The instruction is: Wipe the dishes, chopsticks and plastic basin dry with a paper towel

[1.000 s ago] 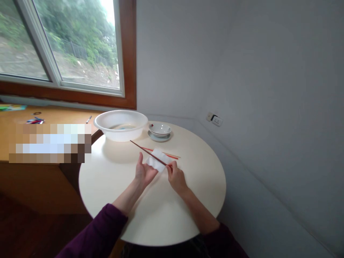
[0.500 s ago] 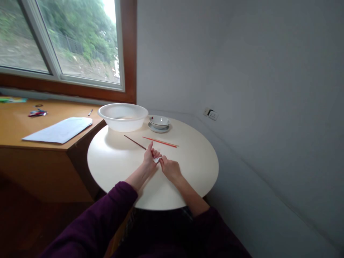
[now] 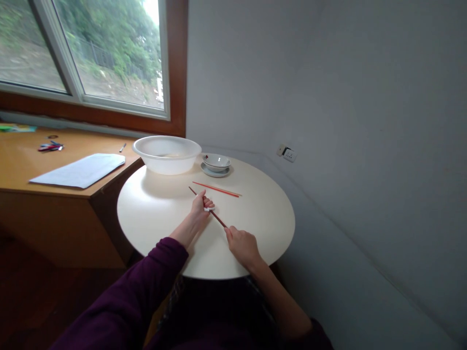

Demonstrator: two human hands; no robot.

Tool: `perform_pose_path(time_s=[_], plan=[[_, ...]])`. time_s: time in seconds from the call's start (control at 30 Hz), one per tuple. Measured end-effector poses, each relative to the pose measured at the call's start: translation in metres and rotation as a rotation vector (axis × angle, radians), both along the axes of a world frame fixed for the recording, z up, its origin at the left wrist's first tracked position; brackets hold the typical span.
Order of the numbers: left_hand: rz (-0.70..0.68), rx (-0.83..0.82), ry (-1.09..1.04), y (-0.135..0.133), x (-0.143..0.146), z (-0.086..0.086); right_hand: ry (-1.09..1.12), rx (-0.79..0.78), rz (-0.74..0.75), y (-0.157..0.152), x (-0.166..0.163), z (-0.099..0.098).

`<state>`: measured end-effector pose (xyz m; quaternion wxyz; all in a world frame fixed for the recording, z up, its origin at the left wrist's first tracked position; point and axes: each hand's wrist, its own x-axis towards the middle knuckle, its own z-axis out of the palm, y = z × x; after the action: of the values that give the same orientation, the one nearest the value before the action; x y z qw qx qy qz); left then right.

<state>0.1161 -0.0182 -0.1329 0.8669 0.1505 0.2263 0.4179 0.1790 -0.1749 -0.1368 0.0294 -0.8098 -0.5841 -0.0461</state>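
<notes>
My left hand point(image 3: 201, 206) is closed round a small white tissue point(image 3: 209, 209), and the tissue is wrapped round a dark brown chopstick point(image 3: 219, 221). My right hand point(image 3: 241, 243) pinches the near end of that chopstick. The chopstick runs diagonally between the two hands, its far tip poking out beyond my left hand. A pair of red chopsticks point(image 3: 216, 189) lies on the round cream table point(image 3: 262, 214) just beyond my hands.
A large white plastic basin point(image 3: 167, 153) stands at the table's far edge, with a small white bowl on a saucer point(image 3: 216, 163) to its right. A wooden desk point(image 3: 22, 180) on the left holds a sheet of paper point(image 3: 78, 170) and pens. A grey wall lies right.
The tissue lay flat on my open left palm; my left hand has closed round it and the chopstick. My right hand has drawn back toward me, pulling the chopstick through the tissue.
</notes>
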Motion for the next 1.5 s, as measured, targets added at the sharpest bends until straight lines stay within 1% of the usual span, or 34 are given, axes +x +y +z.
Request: perform_pose_path(time_s=[0.1,0.23,0.4,0.47,0.53,0.63,0.7,0.77,0.83,0.87,0.93,0.97,1.03,1.1,1.17,1.27,1.33,1.4,1.5], plan=[[0.004,-0.006,-0.016,0.008,-0.002,0.0,-0.019,-0.002,-0.024,-0.024,0.002,-0.001],[0.003,-0.018,-0.023,0.011,0.002,0.0,-0.071,-0.003,-0.024,-0.055,0.006,0.004],[0.016,0.016,-0.013,0.013,0.004,-0.004,-0.13,0.027,0.003,-0.082,0.006,0.003],[0.021,0.039,-0.002,0.013,0.003,-0.005,-0.139,0.086,0.025,-0.088,0.005,0.003],[0.037,0.06,0.015,0.012,0.003,-0.005,-0.143,0.187,0.048,-0.091,0.005,0.007],[0.098,0.089,0.047,0.007,0.004,-0.006,-0.124,0.39,0.075,-0.09,0.006,0.024],[0.129,0.108,0.066,0.002,0.006,-0.006,-0.081,0.529,0.097,-0.085,0.006,0.041],[0.114,0.127,0.076,-0.003,0.008,-0.004,-0.01,0.652,0.137,-0.073,0.006,0.059],[0.06,0.147,0.07,-0.008,0.009,-0.001,0.07,0.765,0.185,-0.055,0.005,0.076],[0.029,0.155,0.061,-0.011,0.009,0.001,0.099,0.829,0.186,-0.045,0.005,0.082],[-0.029,0.162,0.033,-0.014,0.007,0.006,0.146,0.866,0.155,-0.021,0.008,0.088],[-0.066,0.162,0.003,-0.016,0.006,0.008,0.171,0.847,0.129,-0.009,0.01,0.087],[-0.159,0.171,-0.073,-0.017,0.004,0.011,0.234,0.756,0.112,0.012,0.017,0.081],[-0.253,0.201,-0.142,-0.017,0.002,0.011,0.312,0.679,0.121,0.028,0.025,0.069],[-0.305,0.24,-0.162,-0.016,0.001,0.01,0.423,0.665,0.136,0.037,0.033,0.057],[-0.324,0.287,-0.164,-0.016,0.002,0.007,0.605,0.71,0.172,0.045,0.042,0.044],[-0.33,0.307,-0.175,-0.017,0.004,0.005,0.673,0.707,0.207,0.049,0.045,0.038],[-0.338,0.289,-0.179,-0.018,0.006,0.004,0.69,0.66,0.219,0.054,0.046,0.032],[-0.341,0.243,-0.175,-0.019,0.008,0.003,0.629,0.622,0.147,0.062,0.046,0.026]])
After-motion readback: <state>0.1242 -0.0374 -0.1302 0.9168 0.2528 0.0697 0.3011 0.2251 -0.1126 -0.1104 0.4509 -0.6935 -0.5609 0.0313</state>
